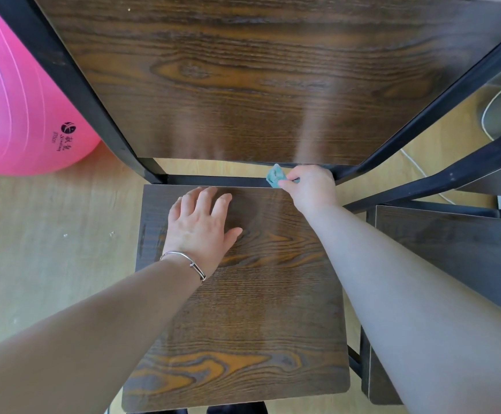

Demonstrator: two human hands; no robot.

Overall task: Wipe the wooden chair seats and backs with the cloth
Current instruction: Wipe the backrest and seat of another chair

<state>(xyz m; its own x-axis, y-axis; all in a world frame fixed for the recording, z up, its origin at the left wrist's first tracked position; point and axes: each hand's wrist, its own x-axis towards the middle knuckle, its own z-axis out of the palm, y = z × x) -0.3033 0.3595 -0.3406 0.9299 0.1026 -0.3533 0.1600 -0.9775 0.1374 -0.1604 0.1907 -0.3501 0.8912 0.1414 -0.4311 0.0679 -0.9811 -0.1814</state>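
Observation:
A dark wooden chair fills the view, its seat [243, 309] below and its tall back panel [243, 85] above, both in a black metal frame. My left hand [201, 225] lies flat on the seat's far part, fingers spread, a silver bracelet on the wrist. My right hand [312, 186] is closed on a small teal cloth [275, 177] and presses it at the gap between the seat's rear edge and the bottom of the back panel, toward the right side. Only a bit of cloth shows past my fingers.
A large pink exercise ball [19, 100] rests on the light wood floor [48, 249] at the left. A second dark wooden chair [452, 249] stands close on the right. A white cable [488, 115] runs over the floor at the upper right.

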